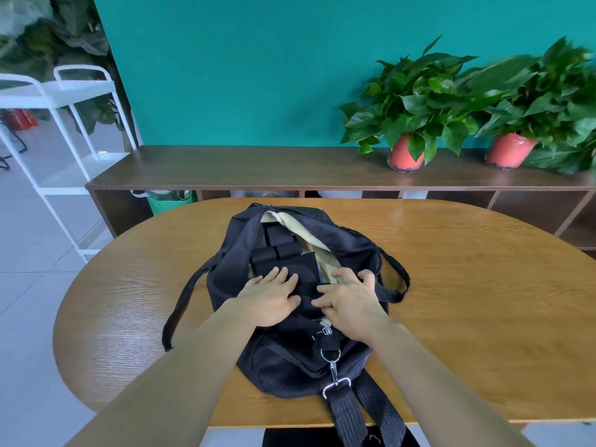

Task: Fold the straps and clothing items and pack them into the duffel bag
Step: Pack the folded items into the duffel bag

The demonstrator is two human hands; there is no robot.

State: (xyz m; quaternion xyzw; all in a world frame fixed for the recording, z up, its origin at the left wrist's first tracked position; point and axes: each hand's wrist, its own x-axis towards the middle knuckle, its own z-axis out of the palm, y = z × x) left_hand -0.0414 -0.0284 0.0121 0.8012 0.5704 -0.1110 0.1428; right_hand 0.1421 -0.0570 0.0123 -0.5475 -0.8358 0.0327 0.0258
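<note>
Duffel bag (290,366) lies unzipped on surface (451,285). Folded black clothing (301,264) sits inside bag opening. Left grip (271,298) is spread flat, pressing clothing. Right grip (351,301) has bent fingers at bag opening; cannot tell if pinching.

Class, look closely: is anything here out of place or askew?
Yes. The shoulder strap, clipped to the near end of the duffel bag, trails off the near edge of the table, unfolded and unpacked. Nothing looks spilled or damaged.

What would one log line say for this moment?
left hand: pressing folded black garment | right hand: at garment's edge | duffel bag: open, rolled straps inside
</note>
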